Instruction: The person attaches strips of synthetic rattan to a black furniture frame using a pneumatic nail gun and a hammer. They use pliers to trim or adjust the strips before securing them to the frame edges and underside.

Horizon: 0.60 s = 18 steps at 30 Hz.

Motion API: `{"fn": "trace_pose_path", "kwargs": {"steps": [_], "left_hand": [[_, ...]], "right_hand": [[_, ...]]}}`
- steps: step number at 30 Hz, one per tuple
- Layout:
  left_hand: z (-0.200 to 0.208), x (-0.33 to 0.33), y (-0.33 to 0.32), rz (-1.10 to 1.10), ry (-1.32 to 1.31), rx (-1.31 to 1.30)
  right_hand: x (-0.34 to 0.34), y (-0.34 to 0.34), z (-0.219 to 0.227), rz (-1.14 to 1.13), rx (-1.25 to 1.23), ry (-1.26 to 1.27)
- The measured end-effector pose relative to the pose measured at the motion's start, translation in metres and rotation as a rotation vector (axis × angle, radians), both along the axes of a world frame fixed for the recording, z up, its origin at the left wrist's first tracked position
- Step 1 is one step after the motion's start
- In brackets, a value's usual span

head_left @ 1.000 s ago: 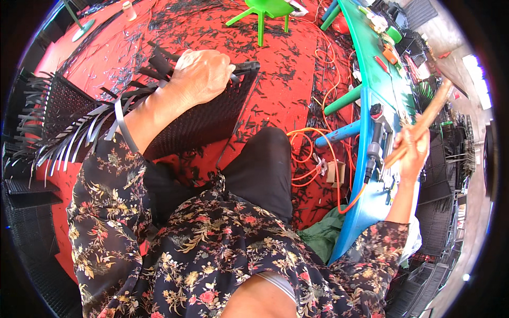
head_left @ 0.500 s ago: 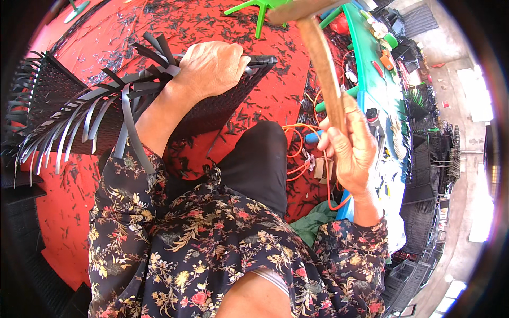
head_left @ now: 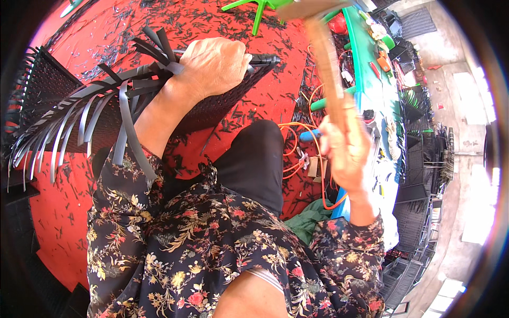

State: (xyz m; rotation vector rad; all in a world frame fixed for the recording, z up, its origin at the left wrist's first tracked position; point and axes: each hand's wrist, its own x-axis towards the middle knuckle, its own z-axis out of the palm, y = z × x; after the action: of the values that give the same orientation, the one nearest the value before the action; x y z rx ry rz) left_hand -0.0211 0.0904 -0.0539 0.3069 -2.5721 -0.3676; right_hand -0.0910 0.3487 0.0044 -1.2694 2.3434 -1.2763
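Left of centre, a likely stiff panel (head_left: 204, 113) is gripped by its edge in the left hand (head_left: 214, 69); a top-heavy-looking hammer (head_left: 327, 61), by its handle in the right hand (head_left: 347, 151).

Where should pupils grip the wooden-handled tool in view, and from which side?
Probably by the lower wooden handle, coming from below and the right, as the right hand does: the handle is long and slim, and rises to a wide head at the top, so a low grip sits clear of it.
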Motion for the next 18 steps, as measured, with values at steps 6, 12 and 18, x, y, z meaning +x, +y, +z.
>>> {"fn": "trace_pose_path", "kwargs": {"steps": [6, 12, 18], "left_hand": [[0.003, 0.006, -0.004, 0.023, 0.043, -0.041], [-0.008, 0.001, -0.003, -0.039, 0.123, -0.036], [0.002, 0.017, -0.009, -0.006, 0.031, -0.045]], "right_hand": [[-0.004, -0.006, 0.006, 0.000, 0.074, -0.278], [-0.019, 0.029, 0.020, -0.097, -0.321, -0.284], [-0.098, 0.134, -0.005, -0.548, -0.213, -0.040]]}}
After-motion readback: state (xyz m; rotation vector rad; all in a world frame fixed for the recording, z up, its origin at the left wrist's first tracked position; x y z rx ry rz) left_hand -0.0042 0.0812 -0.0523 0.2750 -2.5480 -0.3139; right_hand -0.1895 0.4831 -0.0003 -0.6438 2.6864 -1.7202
